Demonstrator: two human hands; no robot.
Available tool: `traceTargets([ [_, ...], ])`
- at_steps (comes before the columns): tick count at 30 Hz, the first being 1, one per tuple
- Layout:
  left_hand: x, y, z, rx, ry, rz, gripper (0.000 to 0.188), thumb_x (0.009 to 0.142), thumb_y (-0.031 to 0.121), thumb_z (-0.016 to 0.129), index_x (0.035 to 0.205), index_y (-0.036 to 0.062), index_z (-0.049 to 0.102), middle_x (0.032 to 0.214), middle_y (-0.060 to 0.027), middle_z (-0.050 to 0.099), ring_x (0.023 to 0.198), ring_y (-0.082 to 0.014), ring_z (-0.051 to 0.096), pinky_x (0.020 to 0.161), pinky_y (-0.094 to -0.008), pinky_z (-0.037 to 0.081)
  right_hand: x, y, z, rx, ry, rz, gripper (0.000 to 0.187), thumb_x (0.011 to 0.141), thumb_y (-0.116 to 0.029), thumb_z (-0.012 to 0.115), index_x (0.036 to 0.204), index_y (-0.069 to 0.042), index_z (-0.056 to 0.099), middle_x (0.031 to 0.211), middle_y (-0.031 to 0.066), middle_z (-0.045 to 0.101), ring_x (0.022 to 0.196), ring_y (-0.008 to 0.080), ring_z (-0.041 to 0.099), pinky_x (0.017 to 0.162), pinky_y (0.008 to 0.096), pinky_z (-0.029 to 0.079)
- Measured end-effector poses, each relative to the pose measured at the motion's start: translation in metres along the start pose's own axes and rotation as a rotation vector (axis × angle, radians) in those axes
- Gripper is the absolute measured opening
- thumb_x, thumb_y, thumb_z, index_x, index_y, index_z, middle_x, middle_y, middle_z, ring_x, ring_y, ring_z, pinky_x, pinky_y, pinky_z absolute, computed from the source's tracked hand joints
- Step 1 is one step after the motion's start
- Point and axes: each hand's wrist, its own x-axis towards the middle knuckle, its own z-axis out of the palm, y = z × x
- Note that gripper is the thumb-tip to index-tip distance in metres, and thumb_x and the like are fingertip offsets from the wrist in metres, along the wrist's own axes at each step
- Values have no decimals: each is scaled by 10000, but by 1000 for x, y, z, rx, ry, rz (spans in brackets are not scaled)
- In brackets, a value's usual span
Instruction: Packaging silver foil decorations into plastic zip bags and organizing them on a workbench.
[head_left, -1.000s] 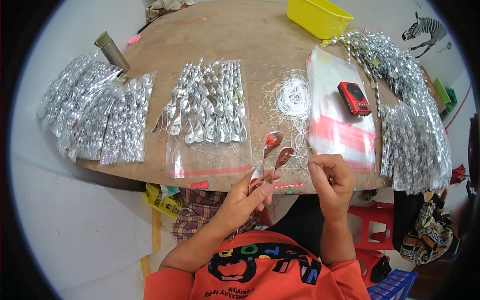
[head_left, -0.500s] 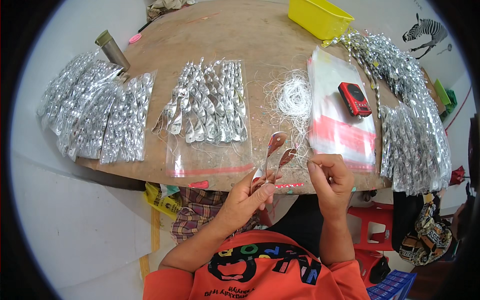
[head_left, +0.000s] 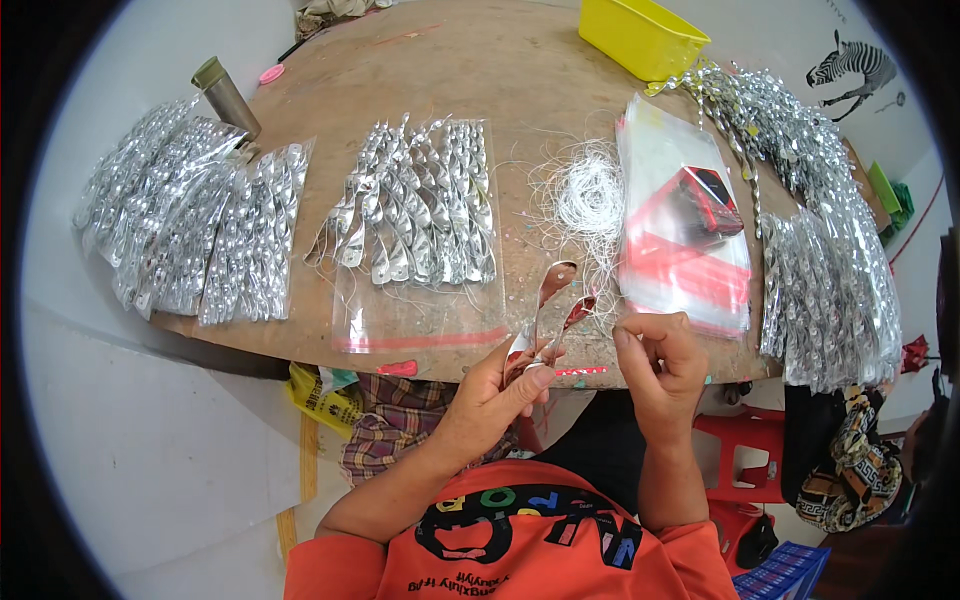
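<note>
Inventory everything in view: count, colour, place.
Table: one, brown, centre
Twisted strips: many, silver, table left, centre, right
Held strips: several, reddish, left hand
String tangle: one, white, table centre
Bag stack: one, clear, right of string
Device: one, red, on bags
Tub: one, yellow, far right
Flask: one, grey, table left
Disc: one, pink, near flask
Zebra picture: one, black-white, right wall
Stool: count unclear, red, lower right
Left hand: one, near edge
Right hand: one, near edge

Pretty bright, even light, with sparkly glare on the silver twists [head_left: 455, 240]; the held strips [head_left: 553, 284] look decently sharp. Fisheye warp bows the tabletop [head_left: 480, 60], corners go black.
</note>
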Motion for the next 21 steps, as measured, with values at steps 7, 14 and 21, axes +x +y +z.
traceTargets([
  [7,-1,-6,0,-17,8,64,339,923,243,554,1175,15,547,779,4,534,650,-46,465,575,-177,376,0,3,6,28,-96,-71,75,797,16,612,856,-31,612,684,-26,482,528,26,357,491,201,267],
  [14,-4,-4,-9,66,-139,-9,332,914,228,571,1157,3,563,843,-19,577,712,-50,513,578,-183,405,3,-1,3,740,-253,432,60,841,-36,591,890,-11,568,658,-38,485,517,9,364,457,167,255],
  [21,5,21,3,-123,77,40,314,907,211,585,1129,-10,578,856,-10,610,754,-54,530,665,-189,417,-2,12,-2,845,-344,373,74,854,-47,609,919,-12,606,681,-53,521,556,-5,396,468,158,264],
])
